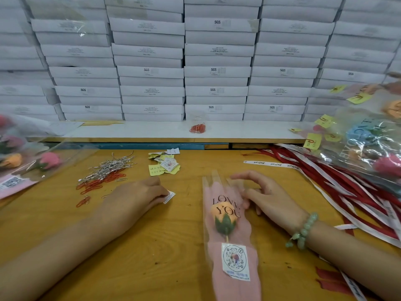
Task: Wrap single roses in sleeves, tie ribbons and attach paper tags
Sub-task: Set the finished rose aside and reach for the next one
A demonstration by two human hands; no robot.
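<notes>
One tag [169,196] pinched in left fingers [159,190]; right fingers [251,193] spread beside sleeved rose [223,215].

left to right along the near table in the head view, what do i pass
bagged roses → paper clips → left hand → paper tag → sleeved orange rose → right hand → red and white ribbons

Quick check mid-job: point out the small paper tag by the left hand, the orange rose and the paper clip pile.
paper tag [171,196]: head view, on its exposed white corner.
orange rose [221,210]: head view, on the bloom inside the sleeve.
paper clip pile [106,170]: head view, on the silver clips mid-pile.
</notes>
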